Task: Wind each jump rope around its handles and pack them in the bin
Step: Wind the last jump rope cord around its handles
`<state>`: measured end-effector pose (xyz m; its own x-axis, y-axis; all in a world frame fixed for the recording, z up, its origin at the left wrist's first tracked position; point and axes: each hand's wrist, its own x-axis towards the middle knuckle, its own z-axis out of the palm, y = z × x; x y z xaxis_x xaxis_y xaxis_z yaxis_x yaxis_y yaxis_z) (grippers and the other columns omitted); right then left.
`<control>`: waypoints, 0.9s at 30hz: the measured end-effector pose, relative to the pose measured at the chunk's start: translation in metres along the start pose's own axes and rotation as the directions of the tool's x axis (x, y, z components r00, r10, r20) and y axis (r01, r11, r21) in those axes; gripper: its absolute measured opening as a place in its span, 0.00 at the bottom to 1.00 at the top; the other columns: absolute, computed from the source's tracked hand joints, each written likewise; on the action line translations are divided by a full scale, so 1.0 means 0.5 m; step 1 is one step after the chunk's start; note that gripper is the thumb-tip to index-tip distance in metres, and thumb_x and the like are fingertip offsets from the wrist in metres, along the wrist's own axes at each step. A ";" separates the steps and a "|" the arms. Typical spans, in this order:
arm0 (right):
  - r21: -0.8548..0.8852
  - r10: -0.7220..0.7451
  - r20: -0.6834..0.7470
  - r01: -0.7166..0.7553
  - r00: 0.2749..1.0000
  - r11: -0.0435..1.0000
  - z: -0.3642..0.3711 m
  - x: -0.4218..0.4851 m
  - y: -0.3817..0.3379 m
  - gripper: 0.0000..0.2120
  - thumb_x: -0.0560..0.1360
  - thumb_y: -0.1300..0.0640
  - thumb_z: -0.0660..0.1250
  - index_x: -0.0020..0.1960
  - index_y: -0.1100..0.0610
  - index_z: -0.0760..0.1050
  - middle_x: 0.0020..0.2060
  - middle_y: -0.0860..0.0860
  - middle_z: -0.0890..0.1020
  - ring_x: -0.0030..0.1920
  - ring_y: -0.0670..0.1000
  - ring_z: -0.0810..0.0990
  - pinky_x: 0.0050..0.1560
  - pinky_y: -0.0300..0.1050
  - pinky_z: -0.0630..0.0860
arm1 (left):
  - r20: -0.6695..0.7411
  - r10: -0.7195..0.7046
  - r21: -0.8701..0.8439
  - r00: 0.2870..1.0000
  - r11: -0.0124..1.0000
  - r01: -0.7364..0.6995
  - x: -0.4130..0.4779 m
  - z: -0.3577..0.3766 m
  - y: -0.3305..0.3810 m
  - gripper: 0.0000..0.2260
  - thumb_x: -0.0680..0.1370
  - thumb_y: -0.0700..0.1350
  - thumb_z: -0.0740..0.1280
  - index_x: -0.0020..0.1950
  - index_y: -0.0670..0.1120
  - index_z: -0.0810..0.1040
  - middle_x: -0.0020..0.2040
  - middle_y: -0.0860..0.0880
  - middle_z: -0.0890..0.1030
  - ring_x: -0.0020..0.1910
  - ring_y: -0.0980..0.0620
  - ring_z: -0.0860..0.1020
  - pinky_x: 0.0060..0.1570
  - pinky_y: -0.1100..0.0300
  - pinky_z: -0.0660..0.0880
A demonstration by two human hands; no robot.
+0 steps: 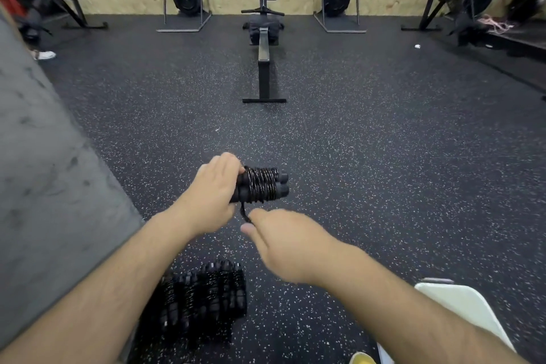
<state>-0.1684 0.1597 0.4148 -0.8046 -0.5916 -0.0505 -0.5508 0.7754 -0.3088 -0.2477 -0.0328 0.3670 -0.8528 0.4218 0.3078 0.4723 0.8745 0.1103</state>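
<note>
Nearest, wound jump ropes [196, 298] lie stacked on the floor [384, 156] beside a grey wall [44, 171], with a white bin [461, 307] at lower right. Left hand [211, 195] grips the paired handles [263, 185], nearly fully wrapped; right hand [283, 241] pinches the short rope tail [244, 214]. Winding looks almost finished; next comes tucking that tail, then packing. Open floor stretches ahead to the rowing machine [263, 68]

No text, label, brand, number or sign can be read anywhere in the frame (the dark machines along the wall at the top are too small and blurred to show any marking, and the white object at the lower right is plain).
</note>
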 end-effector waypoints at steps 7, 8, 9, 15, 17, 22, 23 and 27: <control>0.050 -0.046 -0.233 0.059 0.971 0.997 -0.080 0.036 0.128 0.06 0.79 0.46 0.67 0.50 0.45 0.82 0.45 0.43 0.83 0.49 0.47 0.80 0.52 0.49 0.77 | 0.222 0.161 -0.187 0.962 0.975 -0.120 -0.025 -0.015 0.099 0.20 0.68 0.40 0.70 0.54 0.47 0.64 0.51 0.53 0.64 0.48 0.54 0.62 0.48 0.58 0.61; 0.247 -0.002 -0.216 0.057 0.976 0.967 -0.077 0.042 0.158 0.03 0.77 0.49 0.71 0.48 0.46 0.84 0.44 0.43 0.83 0.48 0.46 0.80 0.53 0.49 0.77 | 0.241 0.155 -0.244 0.958 0.965 -0.095 -0.029 -0.019 0.116 0.20 0.69 0.41 0.70 0.53 0.48 0.63 0.50 0.54 0.64 0.48 0.55 0.63 0.47 0.61 0.61; 0.423 0.034 -0.193 0.052 0.981 0.905 -0.072 0.047 0.183 0.02 0.75 0.53 0.73 0.46 0.49 0.85 0.42 0.45 0.83 0.47 0.46 0.81 0.54 0.48 0.76 | 0.252 0.140 -0.305 0.957 0.951 -0.059 -0.032 -0.023 0.127 0.21 0.69 0.41 0.71 0.53 0.48 0.62 0.51 0.54 0.64 0.50 0.55 0.63 0.47 0.64 0.63; 0.818 0.102 0.071 -0.116 0.992 0.563 -0.035 0.057 0.221 0.05 0.78 0.57 0.71 0.50 0.58 0.84 0.42 0.55 0.84 0.40 0.50 0.80 0.43 0.44 0.78 | 0.233 0.031 -0.487 0.972 0.869 0.089 -0.038 -0.040 0.140 0.27 0.67 0.42 0.73 0.58 0.53 0.61 0.53 0.53 0.71 0.48 0.57 0.71 0.41 0.67 0.67; 0.855 0.082 0.170 -0.188 0.982 0.482 -0.036 0.051 0.222 0.06 0.79 0.60 0.69 0.53 0.58 0.83 0.44 0.53 0.84 0.39 0.50 0.81 0.40 0.43 0.79 | 0.204 0.022 -0.608 0.979 0.786 0.109 -0.038 -0.047 0.145 0.30 0.66 0.42 0.72 0.62 0.56 0.60 0.54 0.53 0.71 0.46 0.55 0.74 0.41 0.64 0.71; 0.849 0.265 0.015 -0.152 0.964 0.506 -0.016 0.063 0.164 0.16 0.81 0.68 0.59 0.40 0.53 0.75 0.27 0.46 0.76 0.28 0.44 0.71 0.31 0.38 0.67 | 0.048 -0.122 -0.716 0.991 0.688 0.119 -0.028 -0.061 0.157 0.31 0.75 0.37 0.70 0.72 0.55 0.63 0.61 0.53 0.69 0.52 0.58 0.77 0.47 0.67 0.75; 0.870 0.286 -0.014 -0.130 0.958 0.475 -0.007 0.071 0.151 0.16 0.82 0.66 0.59 0.39 0.53 0.75 0.26 0.45 0.76 0.27 0.46 0.71 0.31 0.39 0.67 | -0.007 -0.180 -0.707 0.984 0.697 0.122 -0.022 -0.063 0.156 0.25 0.77 0.37 0.68 0.70 0.52 0.65 0.61 0.52 0.68 0.53 0.63 0.75 0.48 0.72 0.72; 0.783 0.338 -0.117 -0.123 0.934 0.610 0.019 0.084 0.094 0.14 0.84 0.58 0.55 0.47 0.55 0.78 0.29 0.46 0.76 0.29 0.45 0.70 0.29 0.38 0.68 | -0.010 -0.421 -0.765 0.907 0.587 0.264 0.003 -0.057 0.134 0.12 0.82 0.43 0.65 0.65 0.51 0.69 0.60 0.49 0.71 0.49 0.67 0.74 0.48 0.75 0.68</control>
<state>-0.2259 0.1692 0.3891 -0.9635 -0.2647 -0.0401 -0.0640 0.3730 -0.9256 -0.2110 0.0194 0.4015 -0.9700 0.0121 0.2427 0.2229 0.4416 0.8691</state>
